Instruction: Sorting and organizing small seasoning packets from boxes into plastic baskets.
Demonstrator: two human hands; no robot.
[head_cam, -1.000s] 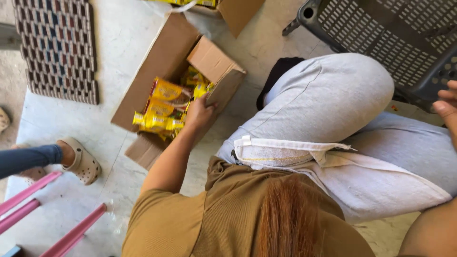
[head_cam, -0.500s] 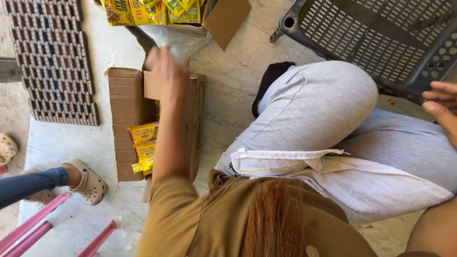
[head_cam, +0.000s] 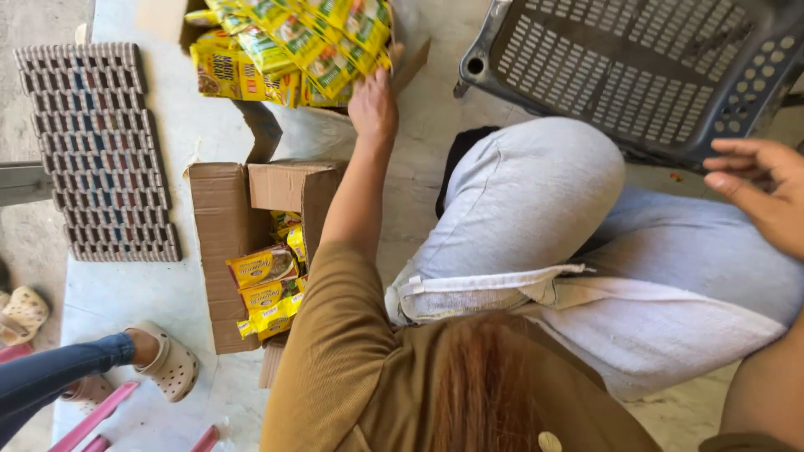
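Left hand up top centre, fingers pinched on a fan of yellow packets over the upper box, right hand open & empty at right edge—loose pinch on that many pkts, some could slide off onto the floor.

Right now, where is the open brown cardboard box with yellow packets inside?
In the head view, the open brown cardboard box lies on the floor at left, under the left hand's arm, beside the grey ribbed mat.
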